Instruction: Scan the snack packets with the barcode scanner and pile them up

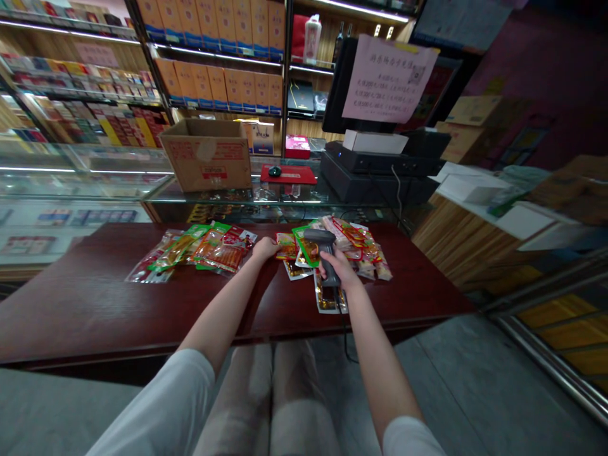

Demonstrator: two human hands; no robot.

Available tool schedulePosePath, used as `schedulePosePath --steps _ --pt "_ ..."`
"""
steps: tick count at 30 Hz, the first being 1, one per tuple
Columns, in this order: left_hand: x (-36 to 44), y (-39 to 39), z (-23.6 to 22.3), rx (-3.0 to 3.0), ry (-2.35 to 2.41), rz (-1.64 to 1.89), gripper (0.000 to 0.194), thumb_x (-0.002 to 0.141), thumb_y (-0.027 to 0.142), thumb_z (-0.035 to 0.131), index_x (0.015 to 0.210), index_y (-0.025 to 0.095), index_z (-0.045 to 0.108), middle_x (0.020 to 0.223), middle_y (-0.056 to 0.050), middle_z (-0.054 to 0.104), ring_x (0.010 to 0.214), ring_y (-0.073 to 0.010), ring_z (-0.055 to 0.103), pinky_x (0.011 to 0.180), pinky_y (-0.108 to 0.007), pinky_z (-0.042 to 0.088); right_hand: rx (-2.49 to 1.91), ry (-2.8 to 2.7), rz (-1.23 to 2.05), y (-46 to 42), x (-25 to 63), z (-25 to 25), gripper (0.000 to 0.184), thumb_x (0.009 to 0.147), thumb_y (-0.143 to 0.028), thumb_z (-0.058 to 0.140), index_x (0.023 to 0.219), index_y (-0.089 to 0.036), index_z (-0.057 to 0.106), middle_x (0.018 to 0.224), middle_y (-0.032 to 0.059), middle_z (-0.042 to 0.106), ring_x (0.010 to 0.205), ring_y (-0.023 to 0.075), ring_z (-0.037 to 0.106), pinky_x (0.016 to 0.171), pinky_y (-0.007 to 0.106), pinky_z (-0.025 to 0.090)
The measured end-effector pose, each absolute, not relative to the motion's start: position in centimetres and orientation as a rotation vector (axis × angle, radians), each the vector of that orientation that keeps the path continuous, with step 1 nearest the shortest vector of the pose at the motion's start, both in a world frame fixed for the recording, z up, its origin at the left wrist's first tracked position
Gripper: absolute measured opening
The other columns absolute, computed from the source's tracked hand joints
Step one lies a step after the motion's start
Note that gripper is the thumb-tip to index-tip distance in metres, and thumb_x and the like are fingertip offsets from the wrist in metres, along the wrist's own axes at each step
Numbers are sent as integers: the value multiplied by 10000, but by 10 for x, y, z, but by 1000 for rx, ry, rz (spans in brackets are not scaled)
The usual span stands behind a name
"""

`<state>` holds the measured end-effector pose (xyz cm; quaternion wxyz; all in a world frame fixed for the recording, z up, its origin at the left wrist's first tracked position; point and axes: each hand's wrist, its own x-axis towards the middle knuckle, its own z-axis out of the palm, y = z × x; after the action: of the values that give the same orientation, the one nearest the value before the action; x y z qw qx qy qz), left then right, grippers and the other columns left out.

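My right hand (339,267) is wrapped round the handle of a black barcode scanner (319,237), its head over a pile of snack packets (363,244). A cord runs down from the handle past the table's front edge. My left hand (266,247) has its fingers closed at the left edge of a small red and orange snack packet (286,246). Beneath the scanner lies a silver-edged packet with dark brown contents (327,303). Left of my left hand, another group of clear, green and red snack packets (221,250) rests on the dark red table (190,310).
Behind the table stands a glass counter with an open cardboard box (209,164), a mouse (274,171) on a red mat (304,174), and a monitor (339,82) bearing a paper sign (387,79). Shelves of boxed goods (232,88) line the back. A wooden cabinet (451,240) stands at right.
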<state>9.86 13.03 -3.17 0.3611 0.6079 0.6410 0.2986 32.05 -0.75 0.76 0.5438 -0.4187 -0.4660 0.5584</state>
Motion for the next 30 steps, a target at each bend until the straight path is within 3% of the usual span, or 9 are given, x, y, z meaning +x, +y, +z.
schedulePosePath --steps 5,10,16,21,25,27,30 --pt "85 119 -25 1273 1441 1031 155 639 156 702 712 166 566 648 -18 635 712 -187 663 687 -303 526 -1008 -1140 1343 -12 314 16 415 744 -417 703 1026 -211 479 637 -65 599 387 77 487 353 197 394" --pt "62 96 -24 923 1151 1311 296 704 119 626 989 181 572 940 -45 707 875 -163 693 794 -318 566 -960 -1197 1434 -13 290 24 369 765 -401 683 1018 -217 488 696 -49 621 409 73 491 358 195 396" --pt "47 88 -22 671 955 1505 254 754 140 591 1003 188 585 995 -48 713 957 -173 686 846 -325 563 -959 -1286 1507 -11 259 18 335 777 -391 682 989 -202 504 711 -35 628 420 67 492 365 190 401" --pt "42 91 -23 767 948 1568 285 734 213 623 1012 163 589 988 -72 712 918 -188 688 827 -334 561 -922 -1279 1508 -7 249 4 349 784 -411 675 1021 -206 519 884 3 660 447 59 506 362 196 411" --pt "40 95 -28 954 1170 1538 292 755 297 595 991 125 606 917 -95 707 863 -220 693 762 -345 561 -918 -1270 1540 -7 245 -1 338 787 -438 677 959 -194 520 737 -36 597 424 52 474 356 186 408" --pt "39 95 -29 1082 1305 1509 272 780 304 558 967 115 618 903 -109 705 861 -242 693 764 -366 558 -907 -1267 1555 -7 243 0 343 777 -440 688 943 -196 512 768 -33 600 425 47 475 354 187 413" --pt "34 90 -23 1220 1455 1533 266 784 257 550 997 120 633 1012 -139 699 1018 -277 660 904 -393 517 -902 -1246 1534 -10 243 1 339 778 -426 684 960 -203 506 872 -11 632 431 40 484 346 186 413"
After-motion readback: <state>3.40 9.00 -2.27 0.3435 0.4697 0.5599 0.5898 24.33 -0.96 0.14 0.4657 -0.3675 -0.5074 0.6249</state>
